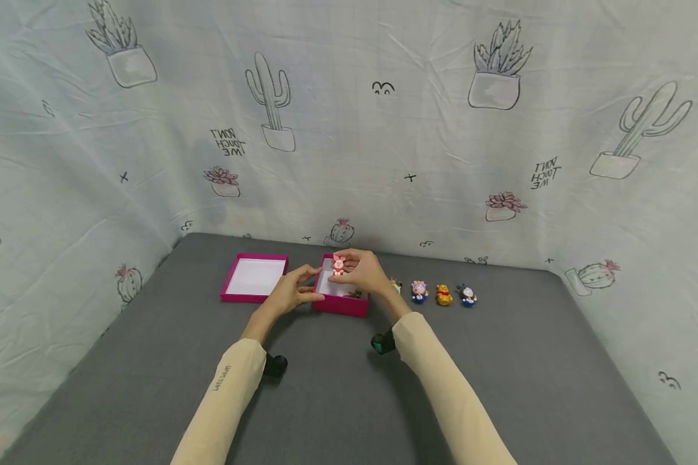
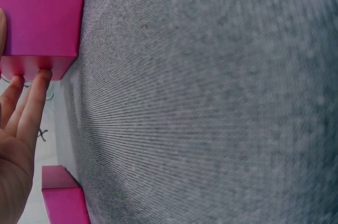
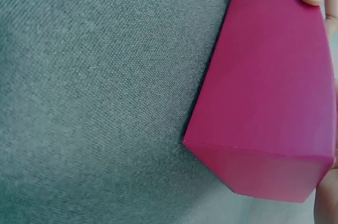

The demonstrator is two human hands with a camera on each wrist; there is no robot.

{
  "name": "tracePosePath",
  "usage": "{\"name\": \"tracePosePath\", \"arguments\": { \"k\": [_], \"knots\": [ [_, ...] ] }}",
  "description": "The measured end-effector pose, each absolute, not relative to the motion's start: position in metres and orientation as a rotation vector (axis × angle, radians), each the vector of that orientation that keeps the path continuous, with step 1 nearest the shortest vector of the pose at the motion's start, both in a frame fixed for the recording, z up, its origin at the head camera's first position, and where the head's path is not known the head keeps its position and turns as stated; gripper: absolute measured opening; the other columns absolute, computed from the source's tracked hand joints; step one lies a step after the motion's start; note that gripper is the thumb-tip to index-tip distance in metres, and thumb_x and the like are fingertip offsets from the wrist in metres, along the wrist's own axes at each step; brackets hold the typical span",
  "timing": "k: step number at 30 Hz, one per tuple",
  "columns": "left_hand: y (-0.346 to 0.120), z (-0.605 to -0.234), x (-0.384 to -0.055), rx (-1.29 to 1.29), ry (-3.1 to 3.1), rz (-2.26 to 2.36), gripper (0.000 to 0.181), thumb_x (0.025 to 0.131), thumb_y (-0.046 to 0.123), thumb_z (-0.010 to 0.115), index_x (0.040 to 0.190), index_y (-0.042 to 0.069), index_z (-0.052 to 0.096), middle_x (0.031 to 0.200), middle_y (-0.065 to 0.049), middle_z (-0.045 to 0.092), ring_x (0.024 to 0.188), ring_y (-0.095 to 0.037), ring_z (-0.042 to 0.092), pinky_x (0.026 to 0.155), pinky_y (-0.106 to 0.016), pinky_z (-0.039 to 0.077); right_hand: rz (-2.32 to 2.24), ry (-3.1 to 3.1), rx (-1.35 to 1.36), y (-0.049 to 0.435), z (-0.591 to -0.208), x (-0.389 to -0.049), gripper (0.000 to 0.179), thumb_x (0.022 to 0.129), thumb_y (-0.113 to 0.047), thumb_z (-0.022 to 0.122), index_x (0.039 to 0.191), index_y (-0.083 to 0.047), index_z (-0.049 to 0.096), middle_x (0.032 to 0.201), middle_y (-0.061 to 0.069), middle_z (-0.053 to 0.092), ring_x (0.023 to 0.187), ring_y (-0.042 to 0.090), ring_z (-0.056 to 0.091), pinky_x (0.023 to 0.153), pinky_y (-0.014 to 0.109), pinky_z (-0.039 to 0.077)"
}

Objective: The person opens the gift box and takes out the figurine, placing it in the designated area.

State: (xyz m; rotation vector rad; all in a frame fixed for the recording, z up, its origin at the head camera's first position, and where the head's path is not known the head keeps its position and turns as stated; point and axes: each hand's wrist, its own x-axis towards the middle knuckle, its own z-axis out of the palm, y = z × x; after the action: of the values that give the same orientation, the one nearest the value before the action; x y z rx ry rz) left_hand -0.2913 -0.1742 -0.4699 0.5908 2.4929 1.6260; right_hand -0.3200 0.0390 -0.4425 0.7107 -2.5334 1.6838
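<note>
In the head view, a deep pink box [image 1: 341, 305] with a white inside stands on the grey cloth. My left hand [image 1: 289, 292] holds its left end, fingers against the side wall and thumb round the front corner. The left wrist view shows two fingertips [image 2: 44, 72] pressed on that wall. Over the open box, my right hand [image 1: 363, 270] pinches a small pink pig figurine [image 1: 338, 265] between thumb and fingers. A small dark item [image 1: 356, 294] lies inside the box, partly covered. In the right wrist view, the box front [image 3: 269, 76] hides most of the right hand.
Left of the box lies its matching lid [image 1: 254, 299], white inside up. To the right stand a pink-topped figurine [image 1: 419, 292], a yellow bear figurine [image 1: 444, 295] and a black-and-white figurine [image 1: 468, 296]. Another figurine [image 1: 396, 285] is partly hidden by the right wrist. A patterned curtain hangs behind.
</note>
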Motion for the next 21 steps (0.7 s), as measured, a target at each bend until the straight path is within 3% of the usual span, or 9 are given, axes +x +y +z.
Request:
{"name": "tracePosePath", "arguments": {
  "k": [9,21],
  "knots": [
    [-0.174,-0.468,-0.289,0.604,2.514,1.612,0.047,0.078,0.008,0.076,0.118,-0.002,0.054,0.144,-0.015,0.045,0.124,-0.038,0.049,0.092,-0.045,0.049,1.839,-2.419,0.717,0.051,-0.439,-0.315,0.053,0.070,0.000,0.083,0.119,0.006,0.063,0.105,0.019,0.069,0.091,0.020,0.069,0.079,0.028,0.056],
    [-0.173,-0.468,-0.289,0.579,2.508,1.600,0.050,0.078,0.009,0.076,0.121,-0.002,0.053,0.145,-0.015,0.044,0.124,-0.038,0.050,0.093,-0.045,0.049,1.720,-2.473,0.747,0.055,-0.434,-0.308,0.054,0.069,-0.004,0.086,0.117,0.006,0.064,0.101,0.014,0.069,0.084,0.015,0.066,0.075,0.025,0.056]
  ]
}}
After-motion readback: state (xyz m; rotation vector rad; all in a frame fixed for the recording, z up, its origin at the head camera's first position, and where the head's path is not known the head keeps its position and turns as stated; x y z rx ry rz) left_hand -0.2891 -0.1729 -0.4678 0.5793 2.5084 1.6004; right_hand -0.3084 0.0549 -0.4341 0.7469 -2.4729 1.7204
